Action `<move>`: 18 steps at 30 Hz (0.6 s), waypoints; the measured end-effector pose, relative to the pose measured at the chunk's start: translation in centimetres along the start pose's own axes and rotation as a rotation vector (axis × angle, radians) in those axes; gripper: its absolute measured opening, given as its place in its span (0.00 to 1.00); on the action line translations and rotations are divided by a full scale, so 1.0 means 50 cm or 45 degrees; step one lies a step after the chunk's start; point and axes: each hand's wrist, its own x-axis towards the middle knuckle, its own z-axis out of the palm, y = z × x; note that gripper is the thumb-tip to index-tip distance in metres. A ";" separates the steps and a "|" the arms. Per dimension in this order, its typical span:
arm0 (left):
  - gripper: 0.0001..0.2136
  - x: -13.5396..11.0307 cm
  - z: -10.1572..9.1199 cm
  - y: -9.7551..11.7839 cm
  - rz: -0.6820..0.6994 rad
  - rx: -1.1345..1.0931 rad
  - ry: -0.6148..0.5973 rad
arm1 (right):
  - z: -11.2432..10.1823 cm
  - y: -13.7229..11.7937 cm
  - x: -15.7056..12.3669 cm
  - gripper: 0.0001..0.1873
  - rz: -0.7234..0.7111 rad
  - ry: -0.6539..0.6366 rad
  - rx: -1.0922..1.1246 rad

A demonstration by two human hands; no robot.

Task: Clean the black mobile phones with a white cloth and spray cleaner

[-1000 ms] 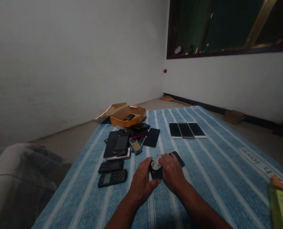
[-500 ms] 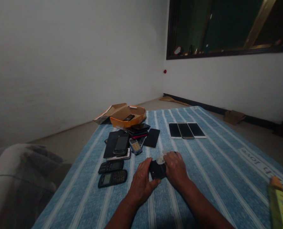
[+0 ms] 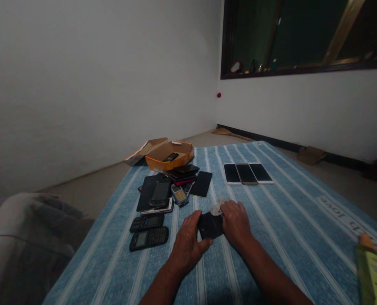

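Note:
A black phone (image 3: 210, 226) lies flat on the striped blue cloth (image 3: 254, 262), partly covered by my hands. My left hand (image 3: 190, 235) grips its left edge, with the thumb along the near side and the fingers at the far side. In my right hand (image 3: 237, 222) is a crumpled whitish tissue (image 3: 217, 208), pressed at the phone's far right part. Left of my hands, two keypad phones (image 3: 149, 238) lie one behind the other. A blue-grey keypad phone (image 3: 180, 195) rests beyond them.
Farther back are a pile of phones (image 3: 183, 171) and an open orange box (image 3: 166, 164) with a phone inside. Three smartphones (image 3: 248, 173) stand in a row at the right. A yellow-green packet (image 3: 374, 271) is at the right edge, grey fabric (image 3: 26, 237) at the left.
My right hand has shifted slightly to the right with the tissue, uncovering a little more of the phone. My left hand keeps its hold.

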 end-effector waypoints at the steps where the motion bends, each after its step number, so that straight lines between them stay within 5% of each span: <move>1: 0.34 0.000 -0.001 0.001 0.003 0.000 0.004 | 0.002 -0.006 -0.003 0.16 -0.037 0.001 0.016; 6: 0.33 0.002 -0.002 0.005 0.010 0.005 -0.010 | 0.006 -0.028 -0.013 0.15 -0.195 -0.013 0.099; 13: 0.34 0.000 0.000 0.002 -0.033 0.039 -0.022 | -0.006 0.017 0.009 0.14 0.051 -0.012 -0.022; 18: 0.34 -0.001 0.001 0.001 -0.018 0.049 -0.032 | -0.001 0.005 0.001 0.14 -0.001 0.009 0.003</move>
